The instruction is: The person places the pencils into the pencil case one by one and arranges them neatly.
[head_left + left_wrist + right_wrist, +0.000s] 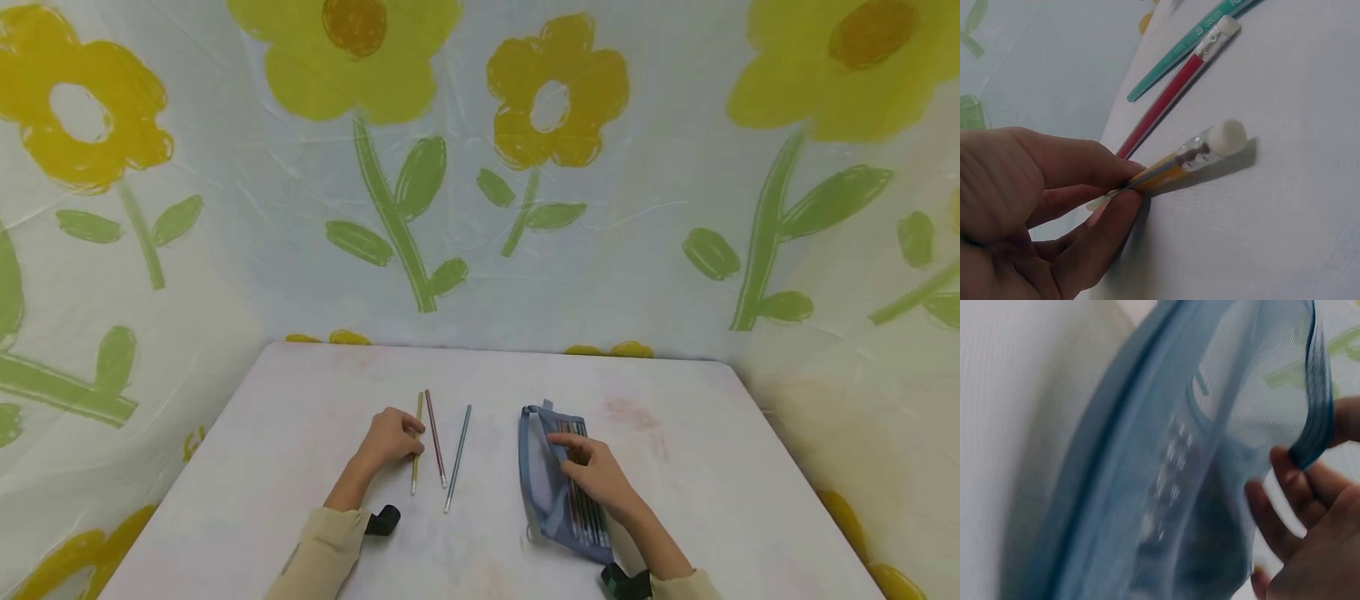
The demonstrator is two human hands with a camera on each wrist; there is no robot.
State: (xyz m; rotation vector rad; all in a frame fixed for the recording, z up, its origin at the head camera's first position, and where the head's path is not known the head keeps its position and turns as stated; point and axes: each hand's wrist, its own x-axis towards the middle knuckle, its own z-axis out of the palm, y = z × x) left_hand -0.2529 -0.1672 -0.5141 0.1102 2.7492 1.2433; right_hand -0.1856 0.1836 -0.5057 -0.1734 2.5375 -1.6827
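Note:
My left hand (390, 437) pinches a yellow pencil (415, 477) between thumb and fingers; in the left wrist view its white eraser end tilts up off the table. Just right of it lie a red pencil (436, 437) and a teal pencil (458, 454), both untouched. A blue mesh pencil case (528, 467) lies unzipped farther right, several pencils (588, 517) showing through its side. With my right hand (600, 475) I grip the rim of its opening; the right wrist view has the zipper edge (1319, 406) between the thumb and fingers, holding the mouth apart.
The white table (247, 467) carries all of this. A cloth wall (637, 250) printed with yellow flowers stands behind its far edge and along both sides. Black wrist devices sit at the left cuff (330, 533) and the right cuff (682, 585).

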